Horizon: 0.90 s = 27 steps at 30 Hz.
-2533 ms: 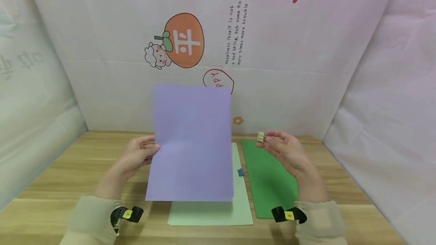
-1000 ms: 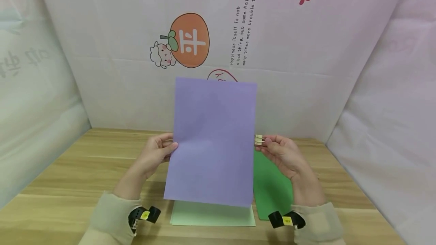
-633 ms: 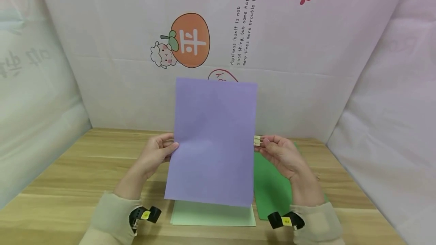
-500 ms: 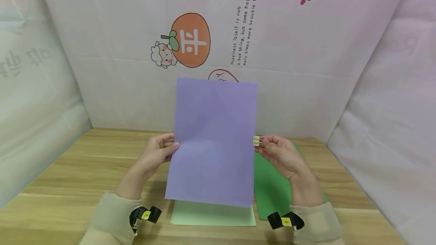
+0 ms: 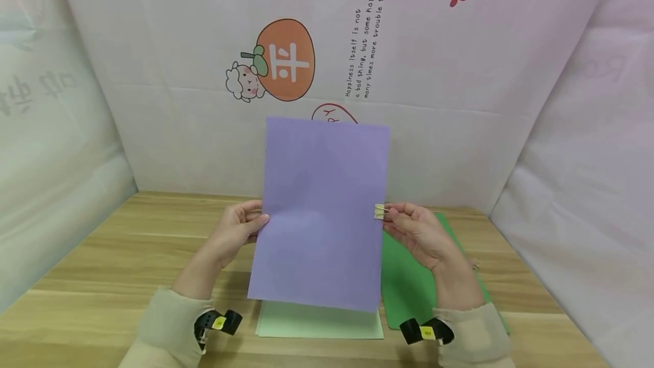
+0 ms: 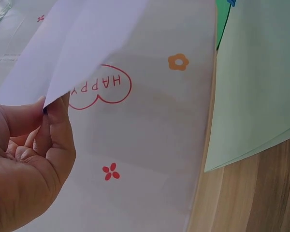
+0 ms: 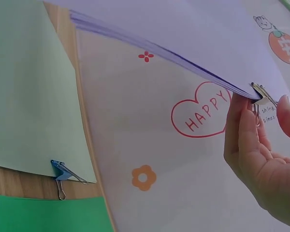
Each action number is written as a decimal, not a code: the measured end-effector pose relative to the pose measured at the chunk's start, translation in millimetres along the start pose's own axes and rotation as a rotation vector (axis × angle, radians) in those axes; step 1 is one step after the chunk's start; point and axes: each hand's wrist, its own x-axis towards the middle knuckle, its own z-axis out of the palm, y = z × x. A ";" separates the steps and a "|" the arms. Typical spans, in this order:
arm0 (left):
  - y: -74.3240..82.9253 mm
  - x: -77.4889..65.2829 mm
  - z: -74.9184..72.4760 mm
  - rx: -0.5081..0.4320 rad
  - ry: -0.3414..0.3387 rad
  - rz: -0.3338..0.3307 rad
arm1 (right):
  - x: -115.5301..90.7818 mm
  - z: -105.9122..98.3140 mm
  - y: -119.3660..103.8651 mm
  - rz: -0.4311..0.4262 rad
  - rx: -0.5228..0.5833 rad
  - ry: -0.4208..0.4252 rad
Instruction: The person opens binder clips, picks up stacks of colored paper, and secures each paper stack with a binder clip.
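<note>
Upright over the table is a stack of purple paper sheets (image 5: 319, 214), its layered edge plain in the right wrist view. At its left edge my left hand (image 5: 237, 226) pinches the sheets between thumb and fingers. A pale yellow binder clip (image 5: 379, 212) sits over the right edge of the stack. My right hand (image 5: 416, 234) holds that clip by its wire handles, thumb in front and fingers behind. Below the purple stack lie pale green sheets (image 5: 319, 322), with a blue binder clip (image 7: 60, 169) on their edge.
A green sheet or board (image 5: 409, 283) lies to the right, partly under my right forearm. Something small shows beside that forearm, too little to identify. The wooden table (image 5: 128, 254) ends at a printed white cloth backdrop (image 5: 434, 101), with cloth sides left and right.
The purple stack moved right from its earlier place. My right hand brought the yellow clip leftward, and the clip has gone from beside the paper's edge to over it.
</note>
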 end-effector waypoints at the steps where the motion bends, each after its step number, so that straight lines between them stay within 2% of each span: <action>1: 0.3 -0.3 -0.6 0.005 0.002 0.001 | 0.1 0.3 0.2 -0.002 -0.001 -0.002; 6: 3.0 -2.5 -4.3 0.017 0.009 0.005 | 2.6 1.6 2.7 -0.002 -0.006 -0.003; 13: 3.8 -6.6 -10.2 0.053 0.021 -0.015 | 6.3 4.1 8.7 -0.006 -0.071 -0.003; 20: 2.6 -8.7 -15.3 0.040 0.029 -0.021 | 8.0 8.4 8.5 -0.014 -0.113 0.002; 27: -1.5 -17.5 -23.6 0.068 0.033 -0.041 | 11.1 16.0 12.5 0.039 -0.161 0.022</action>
